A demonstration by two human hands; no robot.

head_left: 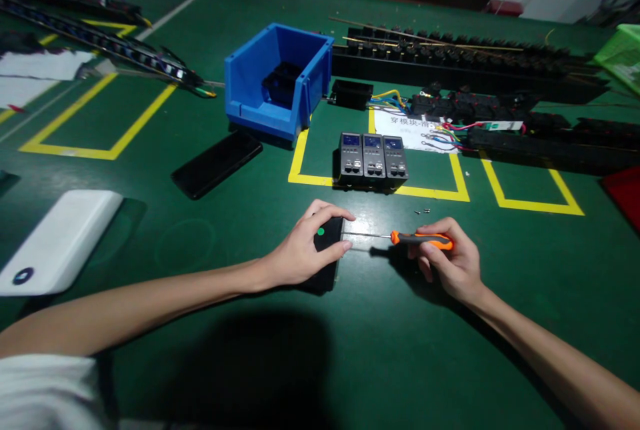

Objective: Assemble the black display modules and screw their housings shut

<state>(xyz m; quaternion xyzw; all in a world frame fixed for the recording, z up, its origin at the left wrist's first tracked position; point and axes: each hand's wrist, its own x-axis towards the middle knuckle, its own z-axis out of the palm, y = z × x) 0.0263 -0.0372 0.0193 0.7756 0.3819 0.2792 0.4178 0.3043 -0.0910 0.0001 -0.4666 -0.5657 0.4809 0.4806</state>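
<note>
My left hand (pixel 307 243) is closed on a flat black module (pixel 327 273) with a green dot sticker, pressing it to the green table. Thumb and fingers reach over the module's right edge. In my right hand (pixel 453 260) is a screwdriver (pixel 420 239) with an orange and black handle, its shaft lying level and pointing left. The tip meets the module's right side between my left thumb and forefinger. Whether it sits in a screw is too small to tell. A few small screws (pixel 425 211) lie on the table above the screwdriver.
Three black modules with small screens (pixel 373 158) stand side by side inside yellow tape. Behind them are a blue bin (pixel 270 120) holding black parts, and long black strips (pixel 450 70) with loose wires. A black phone (pixel 217 163) and a white power bank (pixel 63 237) lie to the left.
</note>
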